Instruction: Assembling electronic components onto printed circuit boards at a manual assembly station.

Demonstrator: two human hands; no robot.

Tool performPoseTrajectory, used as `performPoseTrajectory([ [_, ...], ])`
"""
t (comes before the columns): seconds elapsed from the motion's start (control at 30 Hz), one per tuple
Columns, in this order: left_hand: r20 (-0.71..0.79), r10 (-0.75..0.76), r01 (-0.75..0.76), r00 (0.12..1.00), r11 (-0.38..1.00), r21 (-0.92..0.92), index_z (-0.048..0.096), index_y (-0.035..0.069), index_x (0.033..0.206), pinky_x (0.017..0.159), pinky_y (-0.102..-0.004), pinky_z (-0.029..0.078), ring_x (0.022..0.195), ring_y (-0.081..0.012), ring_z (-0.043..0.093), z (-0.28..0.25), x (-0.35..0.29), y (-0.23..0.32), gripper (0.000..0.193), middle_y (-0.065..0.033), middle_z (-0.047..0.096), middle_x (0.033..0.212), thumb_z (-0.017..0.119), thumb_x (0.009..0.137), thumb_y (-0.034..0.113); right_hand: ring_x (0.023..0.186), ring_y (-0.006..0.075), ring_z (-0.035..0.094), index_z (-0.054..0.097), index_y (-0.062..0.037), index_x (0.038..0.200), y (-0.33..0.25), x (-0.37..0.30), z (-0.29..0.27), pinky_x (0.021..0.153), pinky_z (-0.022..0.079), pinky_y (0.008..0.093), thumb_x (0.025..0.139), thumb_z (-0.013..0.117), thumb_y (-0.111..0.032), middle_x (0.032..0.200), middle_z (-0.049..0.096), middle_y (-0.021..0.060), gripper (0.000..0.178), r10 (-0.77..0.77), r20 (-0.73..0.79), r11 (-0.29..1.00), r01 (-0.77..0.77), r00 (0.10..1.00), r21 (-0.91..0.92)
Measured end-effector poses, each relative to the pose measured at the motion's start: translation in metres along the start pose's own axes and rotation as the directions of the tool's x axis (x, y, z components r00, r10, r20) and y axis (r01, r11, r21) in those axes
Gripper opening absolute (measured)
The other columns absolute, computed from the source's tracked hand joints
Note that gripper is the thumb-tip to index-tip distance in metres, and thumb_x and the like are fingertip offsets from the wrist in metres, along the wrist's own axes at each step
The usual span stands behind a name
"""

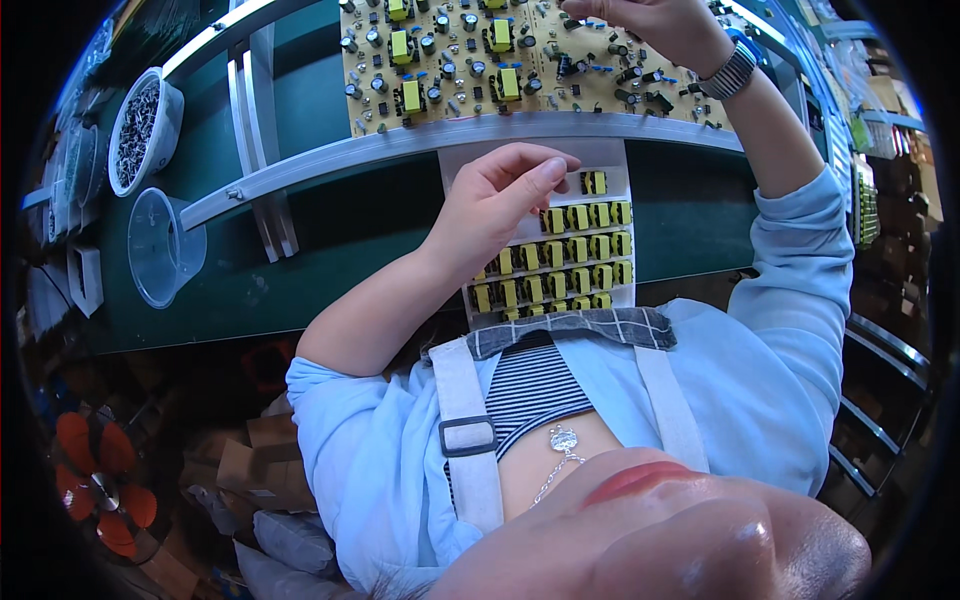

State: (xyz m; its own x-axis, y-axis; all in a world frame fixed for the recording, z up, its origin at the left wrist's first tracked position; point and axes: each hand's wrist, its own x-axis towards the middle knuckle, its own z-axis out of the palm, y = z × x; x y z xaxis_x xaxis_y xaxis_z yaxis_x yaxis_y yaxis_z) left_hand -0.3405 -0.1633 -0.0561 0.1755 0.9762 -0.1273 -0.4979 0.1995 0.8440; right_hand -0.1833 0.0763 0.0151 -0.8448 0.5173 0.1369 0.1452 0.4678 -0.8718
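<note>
- Hovering over the far part of a pale, flat tray (pixel 608 153), the left hand (pixel 500 195) has thumb and forefinger drawn together; whether anything is pinched there, I cannot tell.
- The right hand (pixel 655 25), a dark-banded watch (pixel 735 72) at its wrist, reaches over the right half of a tan circuit board (pixel 548 105); its fingertips are too small to show a grasp.
- Small, blocky yellow-and-black components (pixel 595 183) sit in rows in the tray, one apart near its far edge. Similar yellow blocks stand on the board's left half.
- Each component looks light and stiff, its body easy to pinch by two opposite sides; any pins would probably bend if pressed.
- Beneath lies a dark green counter (pixel 330 230), the tray at its near edge; a silvery metal rail (pixel 330 160) borders the board.
- Toward the counter's left edge stand a white round tub (pixel 172 115) of small metallic pieces and a clear plastic cup (pixel 165 250).
- Below, left, are an orange-bladed fan (pixel 75 440) and brown cardboard boxes (pixel 265 475).
</note>
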Motion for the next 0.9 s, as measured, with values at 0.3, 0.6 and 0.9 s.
performPoseTrajectory([
  [0.3, 0.214, 0.383, -0.424, 0.898, 0.627, 0.654, 0.075, 0.005, 0.108, 0.076, -0.0295, 0.052, 0.088, -0.0145, 0.064, 0.013, -0.001, 0.036, 0.017, -0.0058, 0.07, 0.096, 0.072, 0.095, 0.016, 0.088, 0.0089, 0.069, 0.072, 0.0022, 0.114, -0.003, -0.007, -0.005, 0.08, 0.056, 0.025, 0.099, 0.069, -0.005, 0.099, 0.076, 0.0048, 0.017, 0.162, -0.007, 0.986, -0.162, 0.987, -0.03],
  [0.6, 0.434, 0.574, -0.518, 0.694, -0.02, 0.855, 0.075, 0.006, 0.106, 0.078, -0.0364, 0.053, 0.093, -0.0272, 0.066, 0.011, 0.019, 0.048, 0.021, -0.0097, 0.07, 0.1, 0.077, 0.086, 0.01, 0.088, 0.0119, 0.07, 0.073, -0.0001, 0.109, -0.01, -0.009, 0.0, 0.08, 0.056, 0.0277, 0.095, 0.072, -0.008, 0.097, 0.076, 0.0084, 0.016, 0.081, -0.038, 0.965, -0.088, 0.996, -0.245],
  [0.9, 0.409, 0.573, -0.501, 0.71, 0.002, 0.865, 0.074, 0.008, 0.104, 0.081, -0.0388, 0.053, 0.093, -0.0269, 0.065, 0.012, 0.021, 0.04, 0.018, -0.0082, 0.07, 0.099, 0.076, 0.087, 0.014, 0.087, 0.0313, 0.068, 0.076, -0.0065, 0.096, -0.014, -0.006, -0.001, 0.079, 0.055, 0.04, 0.092, 0.074, -0.024, 0.09, 0.071, 0.0129, 0.018, -0.164, -0.028, 0.721, 0.1, 0.986, -0.686],
])
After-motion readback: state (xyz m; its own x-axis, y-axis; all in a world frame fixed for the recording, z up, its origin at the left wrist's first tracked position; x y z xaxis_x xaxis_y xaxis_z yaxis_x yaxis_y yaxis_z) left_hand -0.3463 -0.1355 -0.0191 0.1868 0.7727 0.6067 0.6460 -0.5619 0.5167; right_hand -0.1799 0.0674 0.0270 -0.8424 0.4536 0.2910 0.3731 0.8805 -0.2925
